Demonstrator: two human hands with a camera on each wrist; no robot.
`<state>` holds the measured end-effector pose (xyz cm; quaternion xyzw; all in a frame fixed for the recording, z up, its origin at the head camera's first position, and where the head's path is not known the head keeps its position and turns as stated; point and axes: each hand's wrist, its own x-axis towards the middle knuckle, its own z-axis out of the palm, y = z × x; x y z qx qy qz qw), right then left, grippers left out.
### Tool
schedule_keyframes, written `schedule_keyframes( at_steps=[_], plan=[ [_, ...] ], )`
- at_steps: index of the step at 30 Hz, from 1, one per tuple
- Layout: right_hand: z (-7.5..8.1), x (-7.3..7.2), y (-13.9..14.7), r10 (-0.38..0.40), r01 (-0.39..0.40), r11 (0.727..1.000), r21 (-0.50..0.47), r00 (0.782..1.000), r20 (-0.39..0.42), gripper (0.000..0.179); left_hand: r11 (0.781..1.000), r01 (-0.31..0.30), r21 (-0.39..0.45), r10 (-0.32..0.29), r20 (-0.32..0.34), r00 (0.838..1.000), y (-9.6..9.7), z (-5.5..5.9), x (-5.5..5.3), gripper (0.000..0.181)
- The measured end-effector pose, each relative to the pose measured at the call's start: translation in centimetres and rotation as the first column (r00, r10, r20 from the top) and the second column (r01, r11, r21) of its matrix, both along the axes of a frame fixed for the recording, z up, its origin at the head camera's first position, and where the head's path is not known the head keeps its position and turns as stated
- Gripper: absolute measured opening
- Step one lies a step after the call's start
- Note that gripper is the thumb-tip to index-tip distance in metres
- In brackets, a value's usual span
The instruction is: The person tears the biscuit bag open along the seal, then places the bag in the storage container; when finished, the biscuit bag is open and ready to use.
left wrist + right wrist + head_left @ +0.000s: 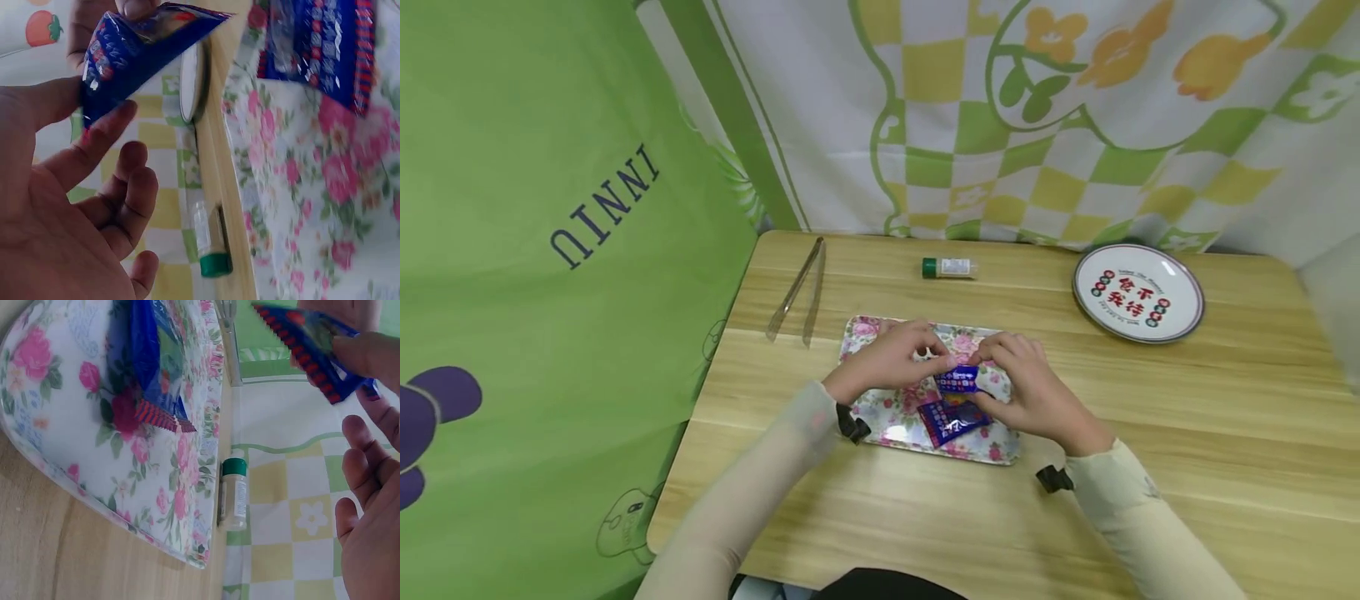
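Note:
Between both hands a small blue snack packet (957, 380) with white and red lettering is held above the tray. My left hand (895, 360) pinches one end of it between thumb and index finger; in the left wrist view the packet (128, 72) looks folded, its other fingers loosely bent. My right hand (1028, 390) pinches the opposite end, where a red-striped serrated edge of the packet (306, 356) shows in the right wrist view. A second blue packet (953, 422) lies on the floral tray (992, 452), just below the hands. Whether the held packet is torn cannot be told.
Metal tongs (797, 292) lie at the table's back left. A small clear bottle with a green cap (950, 267) lies on its side behind the tray. At the back right is a white plate (1138, 293) with red lettering. Curtains hang behind and left of the wooden table (1225, 417).

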<state>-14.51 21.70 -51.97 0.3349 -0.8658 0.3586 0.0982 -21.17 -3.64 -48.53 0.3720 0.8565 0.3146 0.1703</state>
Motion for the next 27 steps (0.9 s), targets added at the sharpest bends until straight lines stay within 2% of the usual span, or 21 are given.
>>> schedule_keyframes(
  at_steps=[2,5,9,14,16,20,23,27],
  plan=[
    [0.1,0.0,0.1,0.005,-0.005,1.0,-0.013,1.0,-0.018,0.044,0.999,0.008,0.032,-0.008,0.004,1.0,0.1,0.1,0.0,0.024],
    [0.2,0.1,0.2,0.007,-0.008,1.0,-0.025,1.0,-0.029,0.048,0.997,-0.005,0.076,0.007,-0.028,1.0,0.3,0.2,0.2,0.019],
    [0.5,0.2,0.3,-0.004,0.003,0.999,-0.042,1.0,-0.027,0.055,0.991,-0.024,0.131,0.042,-0.131,0.99,0.7,0.4,0.5,0.014],
    [1.2,0.3,0.1,-0.035,0.034,0.996,-0.085,0.999,-0.012,0.055,0.987,-0.021,0.157,0.062,-0.262,0.963,0.9,0.5,0.9,0.01],
    [1.6,0.2,-0.2,-0.051,0.049,0.994,-0.102,0.999,-0.016,0.048,0.988,-0.015,0.156,0.065,-0.316,0.946,0.9,0.5,1.1,0.01],
    [2.6,-0.1,-0.7,-0.075,0.068,0.991,-0.12,0.996,-0.058,0.022,0.986,0.006,0.169,0.068,-0.429,0.901,0.9,0.8,1.5,0.009],
    [3.0,-0.3,-0.9,-0.088,0.077,0.989,-0.123,0.992,-0.086,0.01,0.985,0.026,0.17,0.066,-0.512,0.856,1.1,1.0,1.8,0.012],
    [3.2,-0.4,-1.1,-0.109,0.096,0.986,-0.134,0.989,-0.097,0.009,0.994,0.039,0.099,0.031,-0.616,0.787,1.3,1.0,2.0,0.02]
  ],
)
